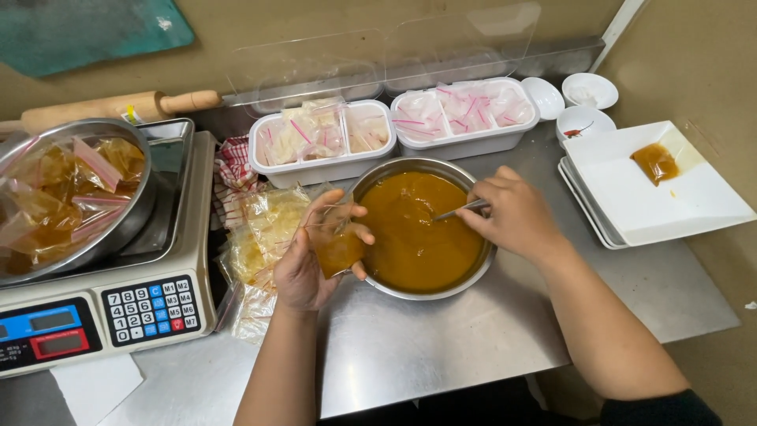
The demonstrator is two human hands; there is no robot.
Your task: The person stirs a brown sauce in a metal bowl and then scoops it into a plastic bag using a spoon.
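A steel bowl of thick orange-brown sauce sits mid-table. My left hand holds a small clear plastic bag, partly filled with the sauce, at the bowl's left rim. My right hand grips a metal spoon whose tip dips into the sauce. A pile of empty small bags lies just left of my left hand.
A digital scale on the left carries a steel bowl of filled sauce bags. Two white tubs of folded bags stand behind. Stacked white square plates, one smeared with sauce, and small white dishes sit right. A rolling pin lies at the back.
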